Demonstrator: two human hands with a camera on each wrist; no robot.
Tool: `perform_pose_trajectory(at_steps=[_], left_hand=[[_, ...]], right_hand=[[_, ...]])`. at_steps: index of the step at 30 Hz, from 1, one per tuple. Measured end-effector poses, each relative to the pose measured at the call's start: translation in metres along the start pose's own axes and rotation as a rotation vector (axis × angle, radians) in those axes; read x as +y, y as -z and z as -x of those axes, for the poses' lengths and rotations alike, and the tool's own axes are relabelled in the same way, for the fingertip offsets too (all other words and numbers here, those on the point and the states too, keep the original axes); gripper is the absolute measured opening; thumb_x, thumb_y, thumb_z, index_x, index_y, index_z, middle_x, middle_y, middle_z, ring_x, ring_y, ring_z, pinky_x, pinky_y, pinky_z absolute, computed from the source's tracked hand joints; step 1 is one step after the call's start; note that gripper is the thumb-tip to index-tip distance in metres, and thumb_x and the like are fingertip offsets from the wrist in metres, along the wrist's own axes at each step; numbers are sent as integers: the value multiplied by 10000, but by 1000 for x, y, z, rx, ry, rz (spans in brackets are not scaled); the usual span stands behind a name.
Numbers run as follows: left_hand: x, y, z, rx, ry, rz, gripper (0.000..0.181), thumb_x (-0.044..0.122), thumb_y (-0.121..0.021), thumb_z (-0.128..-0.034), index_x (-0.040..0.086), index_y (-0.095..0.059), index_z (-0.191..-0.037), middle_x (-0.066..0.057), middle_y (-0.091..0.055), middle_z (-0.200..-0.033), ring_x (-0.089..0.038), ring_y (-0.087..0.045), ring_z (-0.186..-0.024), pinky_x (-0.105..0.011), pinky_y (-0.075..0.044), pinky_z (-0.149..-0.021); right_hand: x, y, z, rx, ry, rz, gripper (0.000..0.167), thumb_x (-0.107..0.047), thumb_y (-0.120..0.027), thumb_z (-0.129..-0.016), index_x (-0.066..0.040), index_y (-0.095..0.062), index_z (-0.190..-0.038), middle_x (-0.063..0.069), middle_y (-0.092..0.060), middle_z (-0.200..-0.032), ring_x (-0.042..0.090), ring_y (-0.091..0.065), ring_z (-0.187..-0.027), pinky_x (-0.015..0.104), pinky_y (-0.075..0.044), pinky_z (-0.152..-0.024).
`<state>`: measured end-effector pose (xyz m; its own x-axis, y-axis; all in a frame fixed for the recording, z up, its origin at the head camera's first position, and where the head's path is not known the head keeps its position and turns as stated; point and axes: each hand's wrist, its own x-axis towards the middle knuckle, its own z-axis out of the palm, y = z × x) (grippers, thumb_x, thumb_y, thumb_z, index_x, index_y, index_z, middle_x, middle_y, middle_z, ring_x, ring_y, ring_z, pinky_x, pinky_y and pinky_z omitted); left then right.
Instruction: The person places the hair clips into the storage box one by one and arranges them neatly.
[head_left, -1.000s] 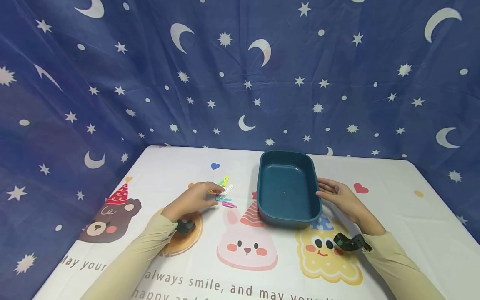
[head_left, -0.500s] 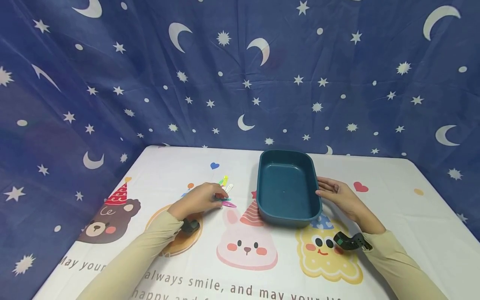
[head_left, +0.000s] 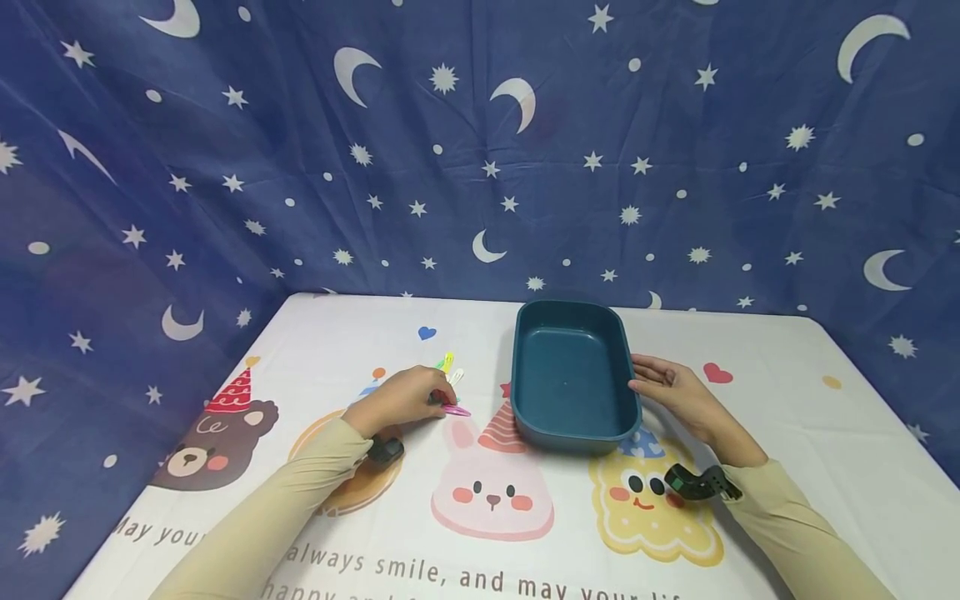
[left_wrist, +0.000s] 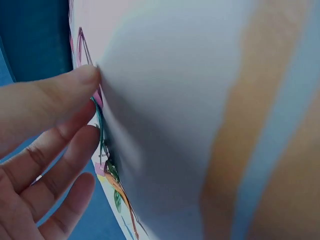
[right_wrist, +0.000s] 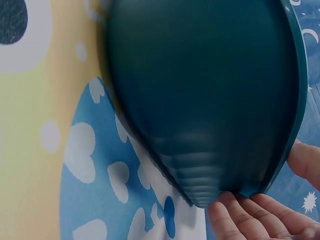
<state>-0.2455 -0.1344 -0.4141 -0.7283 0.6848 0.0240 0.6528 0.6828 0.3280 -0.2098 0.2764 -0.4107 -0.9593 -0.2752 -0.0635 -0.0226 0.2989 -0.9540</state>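
Note:
A cluster of snap hair clips lies on the tablecloth, partly covered by my left hand (head_left: 405, 397). A pink hair clip (head_left: 457, 411) points out past the fingertips; in the left wrist view my thumb and index finger pinch its near end. Just behind are a white clip (head_left: 457, 377) and a yellow clip (head_left: 447, 362). A teal clip (left_wrist: 100, 122) stands close by the fingers. My right hand (head_left: 678, 398) rests against the right side of a dark teal plastic bin (head_left: 577, 435), fingers fairly straight along its outer wall, thumb near the rim.
The bin stands to the right of the clips, and nothing shows inside it. A white cloth printed with cartoon animals and lettering (head_left: 492, 500) covers the table. A blue star-and-moon curtain (head_left: 480, 167) hangs behind and at the left.
My left hand has shifted right and closed in on the pink hair clip, covering more of the clips. The right hand and the bin have stayed in place.

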Motion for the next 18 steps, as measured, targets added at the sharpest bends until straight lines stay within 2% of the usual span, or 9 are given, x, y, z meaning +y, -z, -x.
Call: perform_pose_trajectory(at_steps=[7, 10, 14, 18], left_hand=[[1, 0, -1, -6, 3, 9, 126, 154, -766, -768, 151, -744, -891, 55, -699, -859, -75, -609, -784, -236, -500, -752], [1, -2, 0, -10, 8, 18, 123, 159, -760, -776, 153, -744, -897, 55, -704, -866, -67, -612, -789, -236, -504, -760], [0, -3, 1, -4, -14, 21, 115, 150, -752, -785, 146, -747, -899, 49, -710, -871, -59, -615, -789, -240, -509, -761], [0, -2, 1, 9, -26, 17, 110, 133, -750, -783, 146, -749, -892, 50, -710, -868, -56, -613, -782, -240, -509, -758]], right_hand=[[2, 2, -2, -10, -12, -10, 703, -141, -627, -898, 52, -242, -1454, 260, -285, -1496, 16, -463, -1248, 152, -431, -947], [5, 3, -3, -38, 11, -54, 742, -95, -642, -879, 59, -209, -1461, 272, -245, -1506, -32, -468, -1220, 133, -441, -925], [8, 4, -2, -68, 37, -97, 763, -73, -642, -875, 76, -177, -1462, 298, -208, -1505, -123, -482, -1136, 113, -453, -903], [8, 5, -2, -74, 36, -110, 760, -74, -636, -879, 74, -173, -1464, 293, -200, -1508, -129, -481, -1132, 116, -453, -907]])
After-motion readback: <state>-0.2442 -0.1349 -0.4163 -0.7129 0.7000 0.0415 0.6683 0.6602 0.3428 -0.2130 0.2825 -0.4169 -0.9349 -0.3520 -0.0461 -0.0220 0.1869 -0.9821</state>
